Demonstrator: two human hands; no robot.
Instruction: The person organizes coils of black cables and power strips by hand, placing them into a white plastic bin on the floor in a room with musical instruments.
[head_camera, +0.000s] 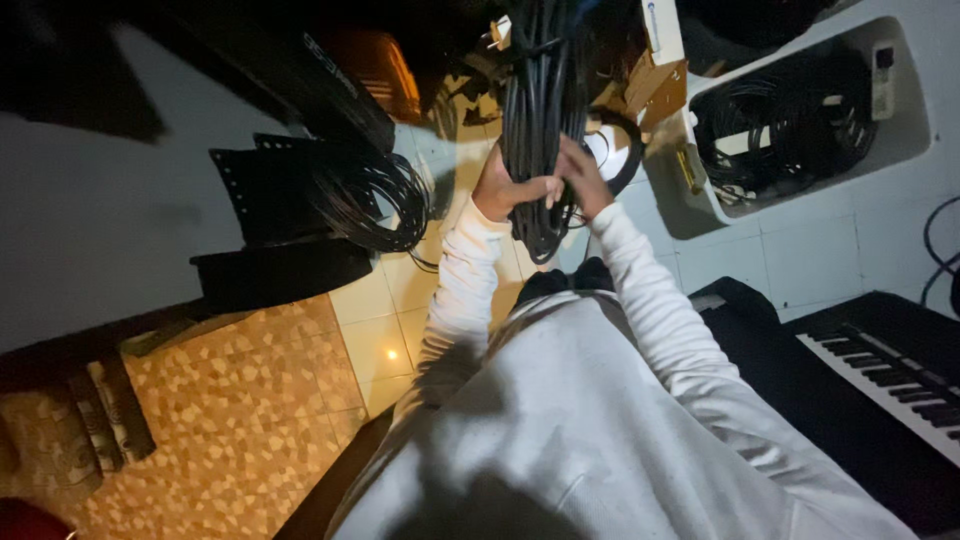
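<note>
Between both hands hangs a thick bundle of black cable (538, 110). Left hand (498, 188) fingers curl tight around it; right hand (583, 175) fingers press against its far side. Another cable coil (375, 205) lies left of them.

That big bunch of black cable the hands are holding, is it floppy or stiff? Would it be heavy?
Probably floppy: the black cable bundle hangs in long loops that droop below the left hand and right hand. It likely feels fairly heavy, since many strands are bunched together and both hands grip it. Loose loops could slip out.
</note>
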